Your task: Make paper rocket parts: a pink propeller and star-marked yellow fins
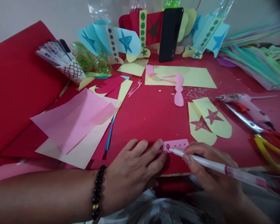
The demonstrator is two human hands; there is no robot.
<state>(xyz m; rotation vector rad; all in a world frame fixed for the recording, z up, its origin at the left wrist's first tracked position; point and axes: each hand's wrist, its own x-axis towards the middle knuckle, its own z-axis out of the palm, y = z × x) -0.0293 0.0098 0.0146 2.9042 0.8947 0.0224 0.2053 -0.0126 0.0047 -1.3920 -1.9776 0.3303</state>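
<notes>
My left hand (135,168) lies flat near the table's front edge, fingers spread, its fingertips pressing the left end of a small pink paper strip (180,144). On the strip is a row of dark dots, and the one nearest my fingers is larger and rounder. A white felt-tip pen (207,162) with a pinkish barrel end is pinched in my right hand (212,168). The pen's tip touches or nearly touches the strip by the larger dot. Just beyond lie two yellow paper pieces (211,119) with brown-red stars.
Pink sheets (72,121) are piled at left below a pen cup (72,70). Scissors (256,126) and a glue gun (245,102) lie right. Decorated bottles (116,39) and a phone (170,34) stand at the back; pink cut-outs (179,88) lie mid-table.
</notes>
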